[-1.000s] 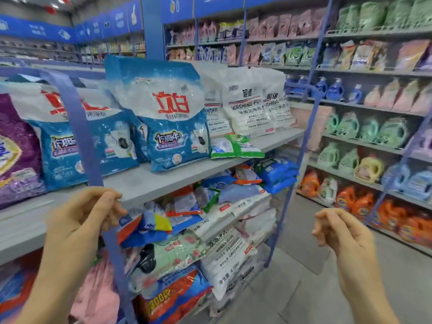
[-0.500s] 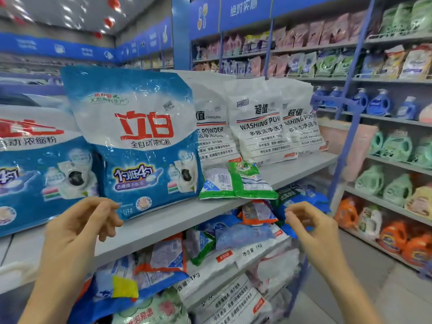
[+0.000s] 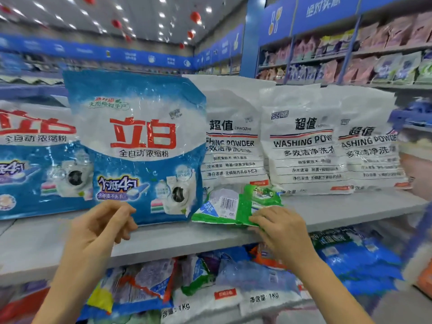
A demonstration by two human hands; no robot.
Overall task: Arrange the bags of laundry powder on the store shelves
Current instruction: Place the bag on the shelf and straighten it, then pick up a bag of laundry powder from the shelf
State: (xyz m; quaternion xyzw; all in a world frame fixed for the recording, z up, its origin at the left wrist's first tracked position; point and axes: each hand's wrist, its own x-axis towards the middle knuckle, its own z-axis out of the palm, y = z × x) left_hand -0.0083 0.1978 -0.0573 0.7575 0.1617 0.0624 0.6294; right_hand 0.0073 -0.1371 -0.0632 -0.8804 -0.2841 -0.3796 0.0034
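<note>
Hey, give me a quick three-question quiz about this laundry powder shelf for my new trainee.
1. How many white bags stand upright on the grey shelf?
2. True or false: the green bag stands upright like its neighbours.
3. Fill in: the right hand touches the ___ bag.

Key: 1. Three. 2. False, it lies flat on the shelf. 3. Green.
</note>
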